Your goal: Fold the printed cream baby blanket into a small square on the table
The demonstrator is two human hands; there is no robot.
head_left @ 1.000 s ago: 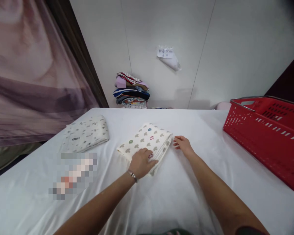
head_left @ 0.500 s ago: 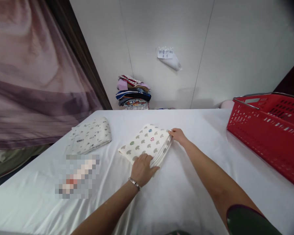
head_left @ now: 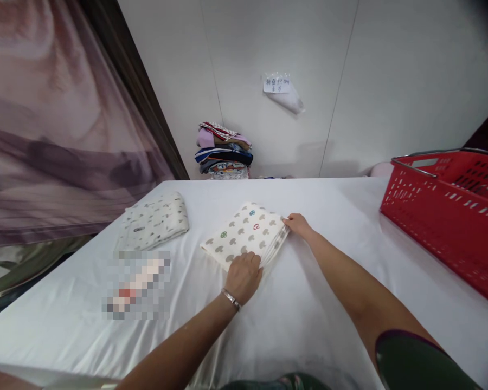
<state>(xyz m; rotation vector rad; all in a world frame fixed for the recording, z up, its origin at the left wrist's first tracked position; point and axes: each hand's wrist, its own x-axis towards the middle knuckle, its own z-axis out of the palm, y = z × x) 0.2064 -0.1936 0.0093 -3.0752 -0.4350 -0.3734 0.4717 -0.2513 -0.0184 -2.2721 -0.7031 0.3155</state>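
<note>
A folded white cloth (head_left: 244,230) with grey mushroom shapes and a few coloured ones lies flat on the white-covered table. Its near corner is under my left hand (head_left: 244,277), whose fingers rest on top while the thumb closes in at the layered edge. At the right corner my right hand (head_left: 297,224) pinches the stacked layers between thumb and fingers. The layers' open edges show between the two hands. Another folded white cloth (head_left: 156,219), with small dark prints, sits to the left, apart from both hands.
A red perforated basket (head_left: 443,216) with metal handles stands at the right. A stack of folded clothes (head_left: 223,154) rises beyond the far edge of the table (head_left: 329,325). A blurred-out item lies at the front left. A curtain (head_left: 44,135) hangs at the left.
My left thumb has drawn in from spread out to close against the cloth's edge. My right hand keeps its hold on the right corner. The whole view has shifted slightly.
</note>
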